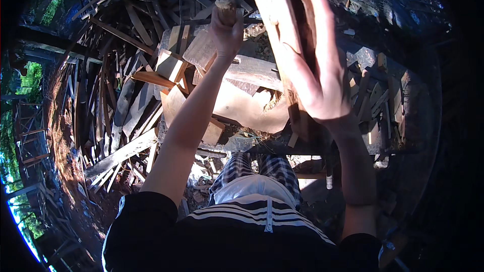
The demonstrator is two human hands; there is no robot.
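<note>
My left hand [227,38] is closed in a fist around a short, round piece of wood [225,5] whose pale, blunt end sticks up out of the grip. What lies below the fist cannot be made out. In my right hand [322,80] a long, rough piece of split wood [275,12] is raised close to the camera, the thumb on one side and the fingers along the other. A dark hollow runs down its length. Beneath both hands, a pale, broken-edged wooden slab [242,108] and a grey board [252,73] lie on the worktable [237,145].
Cut wood blocks [171,65] crowd the table's left part. A large heap of scrap boards [126,100] fills the left side. More short offcuts [375,95] are on the right of the table. Wood chips [199,174] litter the ground by my legs.
</note>
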